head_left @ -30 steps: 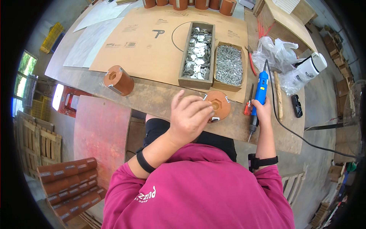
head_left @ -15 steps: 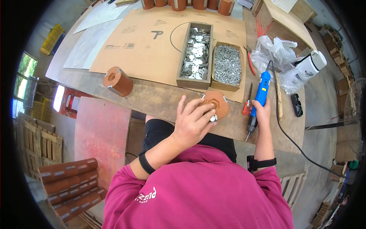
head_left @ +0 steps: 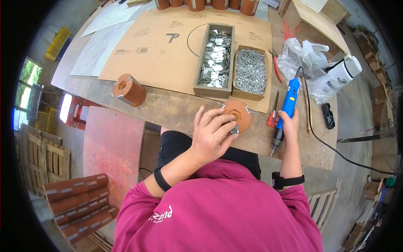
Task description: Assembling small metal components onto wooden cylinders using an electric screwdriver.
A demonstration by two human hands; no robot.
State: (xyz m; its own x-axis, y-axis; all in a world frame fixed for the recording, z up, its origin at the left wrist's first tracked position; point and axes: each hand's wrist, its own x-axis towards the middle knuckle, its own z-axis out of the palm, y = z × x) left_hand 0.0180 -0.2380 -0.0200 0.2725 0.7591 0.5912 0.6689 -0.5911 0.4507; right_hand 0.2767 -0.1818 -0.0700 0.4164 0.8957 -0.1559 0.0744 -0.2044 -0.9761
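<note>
My left hand (head_left: 213, 133) reaches over a reddish-brown cylinder (head_left: 242, 118) at the table's near edge, its fingertips on the top face beside the hexagonal recess. Between thumb and fingers, against the cylinder's near rim, is a small metal plate (head_left: 235, 130), partly covered. Other metal pieces sit on that rim. My right hand (head_left: 289, 125) is wrapped around a blue electric screwdriver (head_left: 289, 99), its bit pointing down near the table edge, to the right of the cylinder and apart from it. A second brown cylinder (head_left: 130, 90) stands to the left.
Beyond the cylinder are a wooden box of metal plates (head_left: 231, 63) and a cardboard box of screws (head_left: 250, 70). A red-handled screwdriver (head_left: 272, 119), red-handled pliers (head_left: 277, 69), plastic bag (head_left: 301, 59) and white bottle (head_left: 345, 71) lie right. The power cord (head_left: 331, 147) trails rightward.
The metal plate under my left fingers has turned slightly and looks darker. The electric screwdriver has shifted a little, and its cord has swung right. Both hands stay nearly in place.
</note>
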